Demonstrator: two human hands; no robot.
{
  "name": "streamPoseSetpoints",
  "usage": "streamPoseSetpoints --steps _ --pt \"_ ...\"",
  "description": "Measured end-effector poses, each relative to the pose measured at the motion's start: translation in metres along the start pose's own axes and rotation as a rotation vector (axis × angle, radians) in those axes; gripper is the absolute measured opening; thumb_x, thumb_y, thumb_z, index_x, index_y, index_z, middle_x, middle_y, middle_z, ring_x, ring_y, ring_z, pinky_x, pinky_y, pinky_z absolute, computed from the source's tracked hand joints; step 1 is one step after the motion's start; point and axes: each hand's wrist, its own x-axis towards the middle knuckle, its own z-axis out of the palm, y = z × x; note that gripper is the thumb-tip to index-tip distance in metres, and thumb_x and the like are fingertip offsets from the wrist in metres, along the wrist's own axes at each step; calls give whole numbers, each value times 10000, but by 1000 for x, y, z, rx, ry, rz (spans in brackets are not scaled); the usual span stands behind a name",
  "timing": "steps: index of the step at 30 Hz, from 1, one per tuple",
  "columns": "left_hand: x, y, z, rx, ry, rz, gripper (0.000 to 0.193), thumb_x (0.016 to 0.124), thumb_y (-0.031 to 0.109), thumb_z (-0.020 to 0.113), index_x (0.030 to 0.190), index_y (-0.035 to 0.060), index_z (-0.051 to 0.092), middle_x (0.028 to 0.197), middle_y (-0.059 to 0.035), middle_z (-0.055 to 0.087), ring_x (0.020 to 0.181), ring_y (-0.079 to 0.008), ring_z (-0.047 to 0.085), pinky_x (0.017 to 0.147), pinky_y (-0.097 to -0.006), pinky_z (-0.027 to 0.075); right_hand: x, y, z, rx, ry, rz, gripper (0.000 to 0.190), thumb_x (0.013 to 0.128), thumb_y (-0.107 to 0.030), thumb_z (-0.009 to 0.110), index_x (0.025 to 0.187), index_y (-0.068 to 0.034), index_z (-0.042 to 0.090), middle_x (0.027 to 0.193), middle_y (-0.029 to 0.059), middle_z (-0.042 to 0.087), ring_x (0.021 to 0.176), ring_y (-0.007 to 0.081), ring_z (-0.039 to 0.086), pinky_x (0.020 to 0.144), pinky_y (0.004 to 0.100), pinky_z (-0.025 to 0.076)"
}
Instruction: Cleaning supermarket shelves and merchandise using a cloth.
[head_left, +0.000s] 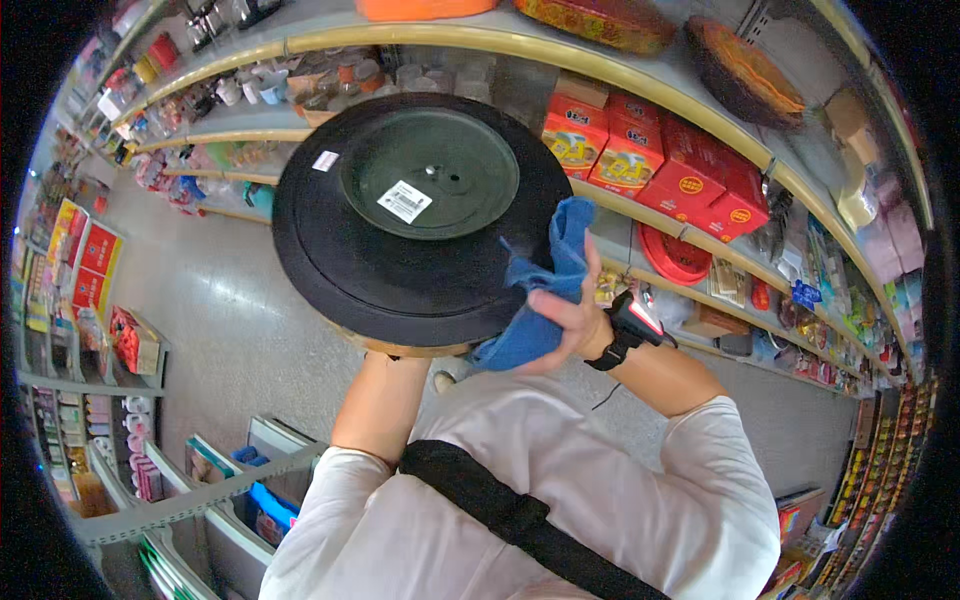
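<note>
A large round black tray or turntable (330, 247), with a raised dark green disc (465, 165) at its centre and white printed stickers, is held up before my chest. My left forearm reaches beneath the tray, whose underside edge looks light brown; the left hand itself is hidden under it. With my right hand (571, 322) I hold a blue cloth (525, 330) against the tray's near right edge, the fingers partly spread over the cloth and slightly blurred. A black band with a small device (634, 322) is on my right wrist.
Ahead, curved-looking store shelves carry red boxes (630, 146), a red round tray (675, 255), glassware and brown oval baskets (742, 75). At the lower left stands another shelf unit (202, 487) with packaged goods. Grey floor (225, 300) shows between the shelves.
</note>
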Motion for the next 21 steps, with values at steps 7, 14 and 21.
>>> streamPoseSetpoints --steps 7,14,21 --pt "31 52 5 67 -168 92 577 941 533 463 1315 93 487 1214 -110 574 1115 -298 554 1003 -530 423 114 -17 -65 1158 532 1304 813 634 -469 769 1271 -28 524 1324 224 501 1217 349 510 1052 437 404" --pt "117 143 -40 143 -802 -26 575 940 531 465 1311 93 491 1206 -110 578 1107 -297 559 1000 -530 426 38 24 -24 454 588 517 765 791 -359 760 1368 -23 387 1404 218 442 1291 333 456 1121 455 321" --pt "22 51 46 304 -69 214 639 898 224 656 1425 53 337 1404 -100 464 1262 -252 487 1047 -421 421 34 57 -33 673 618 1179 629 786 42 685 1357 -39 432 1256 99 572 1131 189 576 994 346 457"
